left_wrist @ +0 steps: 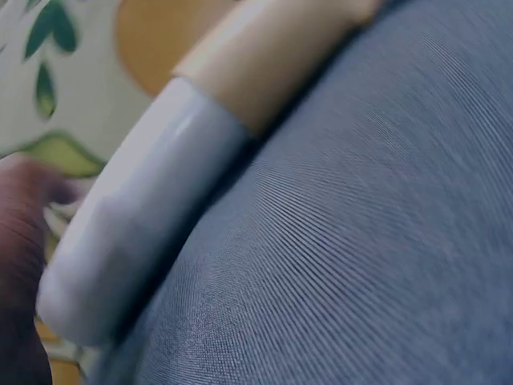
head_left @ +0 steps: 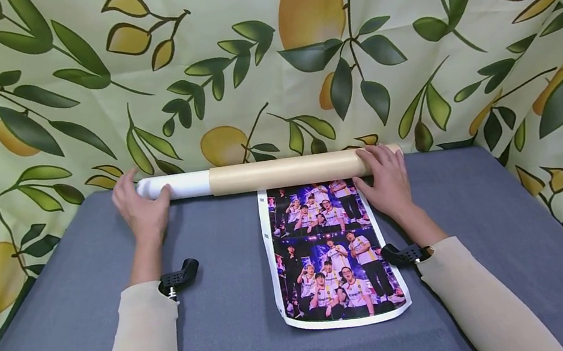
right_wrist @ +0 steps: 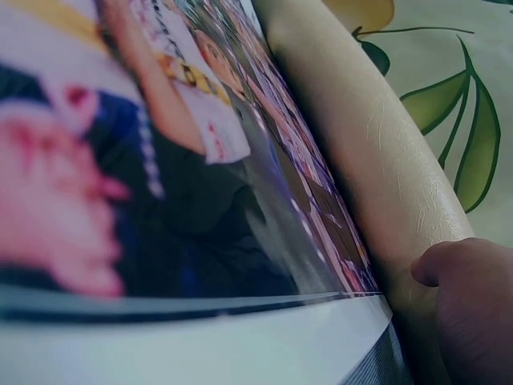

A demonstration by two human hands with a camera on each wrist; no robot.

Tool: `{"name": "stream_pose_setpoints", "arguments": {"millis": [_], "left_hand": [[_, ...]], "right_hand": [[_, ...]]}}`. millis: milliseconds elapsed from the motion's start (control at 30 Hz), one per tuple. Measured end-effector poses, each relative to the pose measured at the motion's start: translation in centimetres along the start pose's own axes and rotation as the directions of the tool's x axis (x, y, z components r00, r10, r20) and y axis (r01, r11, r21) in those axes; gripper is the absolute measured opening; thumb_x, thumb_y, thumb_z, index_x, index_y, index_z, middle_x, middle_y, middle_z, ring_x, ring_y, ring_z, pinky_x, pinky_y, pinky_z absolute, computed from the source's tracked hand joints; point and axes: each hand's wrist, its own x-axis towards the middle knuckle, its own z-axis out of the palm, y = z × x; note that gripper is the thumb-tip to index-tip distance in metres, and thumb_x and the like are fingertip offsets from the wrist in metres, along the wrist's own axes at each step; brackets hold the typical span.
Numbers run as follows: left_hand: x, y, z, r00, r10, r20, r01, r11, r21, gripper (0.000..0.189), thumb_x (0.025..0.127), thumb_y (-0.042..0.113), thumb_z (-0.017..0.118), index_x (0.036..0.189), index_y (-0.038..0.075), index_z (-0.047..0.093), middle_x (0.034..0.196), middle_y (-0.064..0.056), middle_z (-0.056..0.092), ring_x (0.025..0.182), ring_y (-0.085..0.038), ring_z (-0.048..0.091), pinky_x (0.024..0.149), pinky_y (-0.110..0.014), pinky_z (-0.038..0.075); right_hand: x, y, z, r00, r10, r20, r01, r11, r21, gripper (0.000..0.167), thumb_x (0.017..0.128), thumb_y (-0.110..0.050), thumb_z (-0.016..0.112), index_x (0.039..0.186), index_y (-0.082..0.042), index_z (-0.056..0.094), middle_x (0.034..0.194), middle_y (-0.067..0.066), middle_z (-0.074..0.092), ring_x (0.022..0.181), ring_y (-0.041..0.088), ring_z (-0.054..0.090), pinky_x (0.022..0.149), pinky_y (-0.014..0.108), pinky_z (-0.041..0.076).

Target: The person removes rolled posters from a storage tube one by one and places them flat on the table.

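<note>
A long roll lies across the far side of the table: a white tube [head_left: 182,186] at its left, a beige, finely creased section [head_left: 281,172] over the rest. My left hand [head_left: 141,205] holds the white end, thumb on the near side and fingers at the end and behind. Around the beige right end, my right hand [head_left: 384,178] rests with its fingers over the top and its thumb on the near side. From under the roll a printed photo sheet [head_left: 328,271] with white borders extends toward me, showing group pictures; its near edge curves slightly.
A blue-grey cloth [head_left: 228,329] covers the table. Behind the roll hangs a curtain [head_left: 256,82] printed with leaves and yellow fruit, close to the far edge. A black wrist mount [head_left: 180,273] sits at my left cuff, and another mount [head_left: 402,254] overlaps the sheet's right border.
</note>
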Motion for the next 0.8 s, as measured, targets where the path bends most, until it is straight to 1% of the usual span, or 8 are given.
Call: {"name": "stream_pose_setpoints", "arguments": {"millis": [33,67,133,200,300,433,600,800], "left_hand": [[0.1,0.3,0.2,0.991,0.122,0.057,-0.125,0.991,0.044,0.072,0.080,0.015,0.079,0.146,0.009,0.050,0.152,-0.017,0.045,0.146,-0.036,0.032,0.125,-0.049,0.021],[0.1,0.6,0.5,0.965,0.229,0.131,-0.240,0.968,0.075,0.077,0.079,0.014,0.081,0.148,0.009,0.048,0.153,-0.018,0.045,0.147,-0.039,0.031,0.125,-0.054,0.019],[0.2,1.1,1.0,0.882,0.378,0.282,-0.423,0.899,0.118,0.085,0.077,0.013,0.084,0.151,0.009,0.044,0.154,-0.020,0.045,0.148,-0.042,0.031,0.125,-0.061,0.016],[0.1,1.5,1.4,0.808,0.442,0.389,-0.528,0.837,0.146,0.089,0.078,0.013,0.086,0.154,0.009,0.040,0.154,-0.022,0.045,0.147,-0.044,0.032,0.123,-0.065,0.016],[-0.2,1.7,1.9,0.763,0.439,0.475,-0.577,0.794,0.193,0.080,0.082,0.015,0.084,0.151,0.007,0.044,0.152,-0.021,0.048,0.146,-0.043,0.036,0.122,-0.067,0.017],[-0.5,1.2,2.3,0.755,0.439,0.487,-0.590,0.779,0.212,0.066,0.086,0.013,0.080,0.145,0.006,0.051,0.146,-0.020,0.055,0.141,-0.042,0.043,0.121,-0.067,0.020],[-0.2,0.7,1.9,0.761,0.442,0.474,-0.582,0.789,0.199,0.060,0.087,0.013,0.079,0.141,0.008,0.054,0.142,-0.019,0.057,0.137,-0.042,0.046,0.122,-0.065,0.020],[0.4,-0.2,0.1,0.834,0.330,0.441,-0.466,0.850,0.245,0.057,0.085,0.005,0.078,0.138,0.007,0.055,0.142,-0.022,0.055,0.140,-0.044,0.041,0.122,-0.070,0.012]], "right_hand": [[0.0,0.0,0.0,1.000,0.000,-0.002,0.000,1.000,-0.001,0.060,0.087,-0.020,0.076,0.142,-0.009,0.054,0.148,0.020,0.049,0.146,0.043,0.033,0.124,0.066,0.011],[-0.1,0.1,-0.1,1.000,0.001,-0.002,-0.001,1.000,-0.002,0.060,0.087,-0.021,0.076,0.142,-0.009,0.054,0.148,0.020,0.049,0.146,0.043,0.033,0.124,0.066,0.010],[-0.1,0.1,-0.1,1.000,0.002,-0.001,-0.002,1.000,-0.005,0.060,0.087,-0.021,0.076,0.142,-0.009,0.054,0.148,0.019,0.048,0.147,0.043,0.032,0.124,0.066,0.010],[-0.1,0.1,-0.1,1.000,0.003,0.002,-0.003,1.000,-0.007,0.061,0.087,-0.022,0.075,0.143,-0.010,0.054,0.148,0.019,0.048,0.147,0.043,0.032,0.125,0.065,0.009],[0.0,0.1,0.0,1.000,0.001,0.006,-0.001,1.000,-0.006,0.061,0.088,-0.023,0.075,0.143,-0.010,0.053,0.149,0.019,0.048,0.147,0.043,0.032,0.125,0.064,0.008],[0.0,0.1,0.0,1.000,-0.004,0.003,0.004,1.000,-0.002,0.061,0.088,-0.023,0.075,0.143,-0.010,0.053,0.149,0.019,0.048,0.147,0.043,0.032,0.125,0.065,0.009],[0.0,0.1,-0.1,1.000,-0.005,-0.002,0.005,1.000,-0.004,0.061,0.087,-0.022,0.075,0.143,-0.010,0.054,0.149,0.019,0.048,0.147,0.043,0.032,0.125,0.064,0.009],[-0.1,0.0,0.0,1.000,-0.002,0.000,0.002,1.000,-0.004,0.061,0.087,-0.021,0.076,0.143,-0.010,0.054,0.149,0.019,0.048,0.147,0.043,0.032,0.125,0.064,0.009]]}}
